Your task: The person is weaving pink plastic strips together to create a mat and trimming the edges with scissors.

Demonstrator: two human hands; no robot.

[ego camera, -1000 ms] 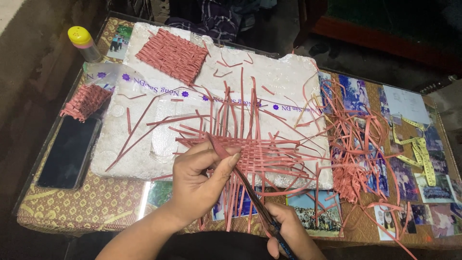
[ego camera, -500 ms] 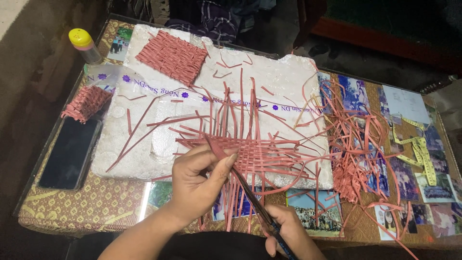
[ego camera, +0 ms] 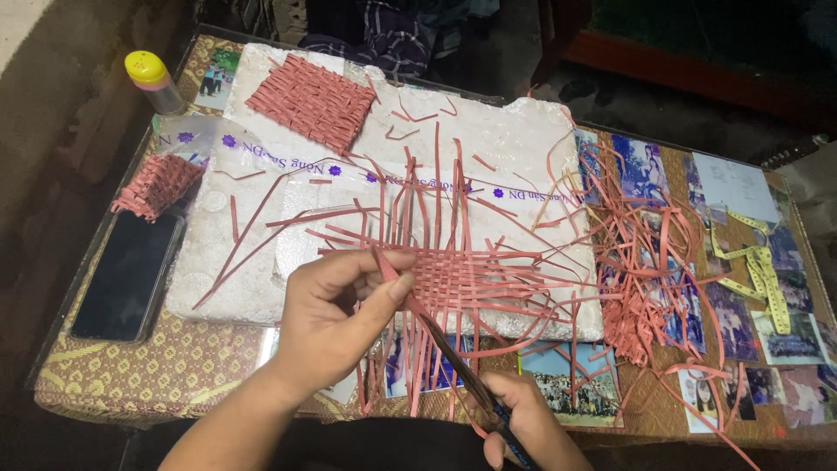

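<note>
A left hand [ego camera: 336, 318] pinches one red strip [ego camera: 381, 262] at the half-woven mat [ego camera: 453, 279]; the right hand [ego camera: 523, 423], at five o'clock, grips scissors [ego camera: 445, 344]. Two finished mats [ego camera: 311, 100] lie at eleven o'clock; loose strips [ego camera: 645, 270] wait unwoven at three o'clock.

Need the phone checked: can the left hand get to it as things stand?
Probably yes, but not freely. The phone lies uncovered left of the left hand, nothing between them; that hand is pinching a strip of the weave and must release it.
</note>
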